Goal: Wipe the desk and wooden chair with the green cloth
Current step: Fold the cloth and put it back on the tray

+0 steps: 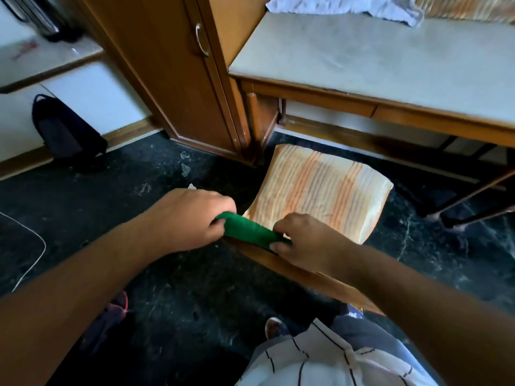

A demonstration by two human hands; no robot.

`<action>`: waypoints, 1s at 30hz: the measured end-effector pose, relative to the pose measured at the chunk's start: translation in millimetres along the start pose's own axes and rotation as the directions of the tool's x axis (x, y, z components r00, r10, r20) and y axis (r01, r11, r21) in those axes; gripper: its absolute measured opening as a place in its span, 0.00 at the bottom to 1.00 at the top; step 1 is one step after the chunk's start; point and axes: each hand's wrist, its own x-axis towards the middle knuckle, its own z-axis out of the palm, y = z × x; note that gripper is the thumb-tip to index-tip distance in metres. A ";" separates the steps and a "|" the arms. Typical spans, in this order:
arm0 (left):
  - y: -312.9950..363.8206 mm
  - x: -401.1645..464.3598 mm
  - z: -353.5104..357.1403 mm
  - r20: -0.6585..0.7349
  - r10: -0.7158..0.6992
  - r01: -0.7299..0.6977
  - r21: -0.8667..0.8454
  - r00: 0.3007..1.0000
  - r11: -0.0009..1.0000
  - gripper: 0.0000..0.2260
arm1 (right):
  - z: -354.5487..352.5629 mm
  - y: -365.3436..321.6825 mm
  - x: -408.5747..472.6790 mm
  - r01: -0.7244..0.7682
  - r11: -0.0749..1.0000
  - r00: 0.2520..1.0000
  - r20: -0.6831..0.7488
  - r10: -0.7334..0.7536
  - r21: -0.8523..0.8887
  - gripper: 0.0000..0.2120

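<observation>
1. Head view, looking down at a dark, speckled stone floor (pixel 178 288) with both bare forearms reaching forward.
2. Bunched green cloth (pixel 249 231) lies stretched between the two hands, draped over the top rail of the brown wooden chair (pixel 292 270), which runs diagonally from centre to lower right.
3. Left hand (pixel 192 218): fingers curled closed around the left end of the green cloth, knuckles up.
4. Right hand (pixel 308 242): fingers pinched shut on the right end of the same cloth, the heel of the hand over the chair rail.
5. A square seat cushion with orange and grey stripes (pixel 320 190) sits on the chair just beyond the hands; its near edge lies right behind the cloth.
6. The desk with pale top and brown wooden frame (pixel 390 68) stands beyond the chair, upper right. Crumpled white fabric (pixel 348 8) and a second striped cushion (pixel 468 6) rest at its far edge.
7. A tall brown wooden cabinet with a curved metal handle (pixel 172 79) adjoins the desk's left end.
8. A dark backpack (pixel 65 132) leans against the white wall at left; a thin white cable (pixel 33 260) curves across the floor at the left edge.
9. Bottom of view: the person's white, dark-striped shirt (pixel 320 363).
</observation>
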 end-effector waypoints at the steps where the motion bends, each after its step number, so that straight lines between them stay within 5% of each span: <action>1: -2.2 5.3 -4.9 0.034 -0.013 0.013 0.005 0.999 1.000 0.10 | -8.4 2.1 3.7 -0.021 0.999 1.000 0.022 0.020 0.043 0.07; 6: 15.8 47.4 -37.3 -0.041 -0.009 0.002 -0.172 0.999 0.985 0.11 | -74.6 45.4 -19.5 -0.065 0.979 0.997 0.046 0.057 0.193 0.10; 8: 40.5 71.1 -45.2 -0.019 0.062 -0.064 -0.195 0.998 0.979 0.10 | -96.9 70.8 -43.1 -0.070 0.997 0.997 0.039 0.069 0.039 0.06; 12: 121.4 130.5 -35.7 -0.036 0.142 -0.145 -0.102 0.989 0.984 0.10 | -128.4 132.2 -95.8 -0.147 0.919 0.989 -0.042 0.142 -0.365 0.15; 15: 191.7 185.0 -34.5 -0.151 0.131 -0.166 -0.244 0.980 0.956 0.08 | -158.9 196.1 -157.1 -0.263 0.931 0.963 -0.125 0.238 -0.253 0.09; 23: 396.6 339.0 -47.7 0.005 0.239 -0.200 -0.530 0.971 0.824 0.05 | -228.3 367.5 -331.1 -0.521 0.847 0.818 -0.224 0.531 0.104 0.16; 30: 545.0 433.8 -61.4 -0.063 0.154 -0.157 -0.650 0.986 0.744 0.13 | -287.2 484.3 -417.2 -0.569 0.795 0.733 -0.309 0.606 0.211 0.12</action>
